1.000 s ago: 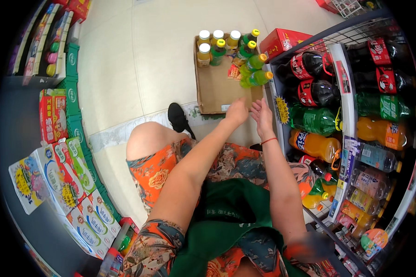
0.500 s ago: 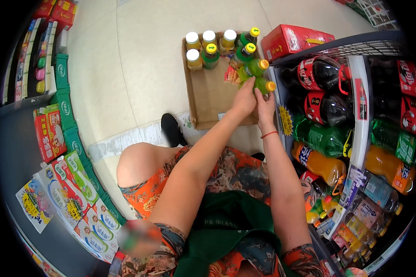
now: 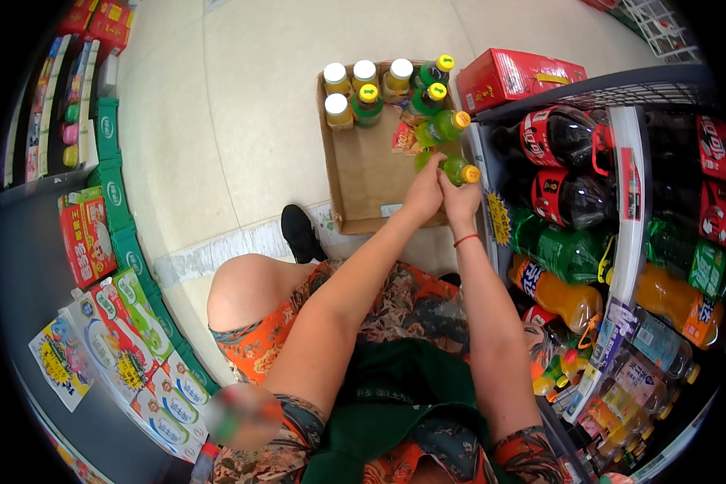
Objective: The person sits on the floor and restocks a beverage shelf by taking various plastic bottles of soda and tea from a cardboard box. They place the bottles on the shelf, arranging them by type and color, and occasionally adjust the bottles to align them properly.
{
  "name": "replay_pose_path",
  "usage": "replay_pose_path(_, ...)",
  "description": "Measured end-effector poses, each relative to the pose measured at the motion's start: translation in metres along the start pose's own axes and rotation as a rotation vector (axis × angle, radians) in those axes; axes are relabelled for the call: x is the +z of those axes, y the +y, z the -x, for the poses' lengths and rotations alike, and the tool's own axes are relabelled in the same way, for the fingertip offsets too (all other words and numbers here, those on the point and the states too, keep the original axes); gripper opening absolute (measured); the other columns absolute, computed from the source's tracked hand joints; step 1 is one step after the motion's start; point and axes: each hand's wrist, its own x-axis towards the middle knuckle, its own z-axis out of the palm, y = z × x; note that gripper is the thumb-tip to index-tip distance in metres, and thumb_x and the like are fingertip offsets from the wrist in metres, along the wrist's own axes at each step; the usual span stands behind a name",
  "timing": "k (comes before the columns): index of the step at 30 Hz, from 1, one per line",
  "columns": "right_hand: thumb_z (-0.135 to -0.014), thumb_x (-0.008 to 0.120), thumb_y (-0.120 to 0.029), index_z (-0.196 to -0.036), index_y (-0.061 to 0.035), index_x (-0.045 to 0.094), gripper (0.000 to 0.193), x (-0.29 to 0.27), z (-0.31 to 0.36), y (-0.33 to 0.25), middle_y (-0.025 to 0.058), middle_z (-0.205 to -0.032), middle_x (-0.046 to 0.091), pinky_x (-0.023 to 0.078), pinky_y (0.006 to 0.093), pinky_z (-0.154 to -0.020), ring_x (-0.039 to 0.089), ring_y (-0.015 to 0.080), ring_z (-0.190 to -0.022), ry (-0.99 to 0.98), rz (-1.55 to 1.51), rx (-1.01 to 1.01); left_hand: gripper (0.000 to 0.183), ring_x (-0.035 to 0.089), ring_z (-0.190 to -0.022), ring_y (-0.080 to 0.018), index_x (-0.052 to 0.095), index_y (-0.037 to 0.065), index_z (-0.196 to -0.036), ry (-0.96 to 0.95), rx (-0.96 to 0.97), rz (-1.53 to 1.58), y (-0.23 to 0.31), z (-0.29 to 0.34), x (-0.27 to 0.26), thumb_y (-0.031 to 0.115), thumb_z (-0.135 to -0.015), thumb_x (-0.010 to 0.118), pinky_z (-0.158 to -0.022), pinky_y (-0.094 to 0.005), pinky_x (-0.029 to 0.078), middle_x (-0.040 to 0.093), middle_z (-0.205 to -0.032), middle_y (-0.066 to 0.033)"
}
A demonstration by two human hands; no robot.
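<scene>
My left hand point(image 3: 424, 194) and my right hand point(image 3: 461, 203) close together on a tilted green drink bottle point(image 3: 453, 167) with an orange cap, at the right side of a shallow cardboard box point(image 3: 359, 189). My fingers cover part of its body. Just beyond lies a similar leaning green bottle point(image 3: 437, 127) with an orange cap. Farther back in the box are green bottles with yellow caps, one of them point(image 3: 368, 109) near the middle, and several white-capped bottles of yellowish drink point(image 3: 339, 114). A small red-and-yellow packet point(image 3: 403, 139) rests on the box bottom.
Right of the box stands a shelf rack point(image 3: 631, 185) of large soda bottles, with a red carton point(image 3: 512, 79) at its far end. Milk cartons point(image 3: 165, 403) and green crates point(image 3: 113, 189) line the left. My black shoe point(image 3: 300, 232) is on the tiled floor.
Both hands have come slightly nearer to me with the orange-capped bottle. A wider gap now separates it from the similar bottle beyond.
</scene>
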Motion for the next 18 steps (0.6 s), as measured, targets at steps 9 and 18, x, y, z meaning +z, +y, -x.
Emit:
replay_pose_path(9, -0.07, 0.082, -0.033, -0.108, -0.0014, 0.061, 0.054, -0.053, 0.051, -0.033, 0.0161, -0.098, 0.07, 0.052, 0.037, -0.081, 0.069, 0.0295, -0.093, -0.11, 0.01, -0.025, 0.06, 0.055, -0.114, -0.0408, 0.046, 0.011, -0.135, -0.095, 0.19, -0.159, -0.006, 0.034, -0.018, -0.001, -0.078, 0.062, -0.094, -0.0437, 0.046, 0.059, -0.121, -0.0217)
replay_pose_path(18, -0.069, 0.083, -0.033, -0.108, -0.0012, 0.063, 0.054, -0.166, 0.102, -0.102, 0.0144, -0.099, 0.07, 0.052, 0.0353, -0.081, 0.069, 0.0264, -0.092, -0.274, -0.026, -0.133, 0.078, 0.049, -0.123, -0.0348, 0.042, 0.006, -0.137, -0.401, 0.335, -0.277, 0.087, 0.088, -0.051, 0.01, -0.069, 0.08, -0.103, -0.0407, 0.041, 0.052, -0.133, -0.0177)
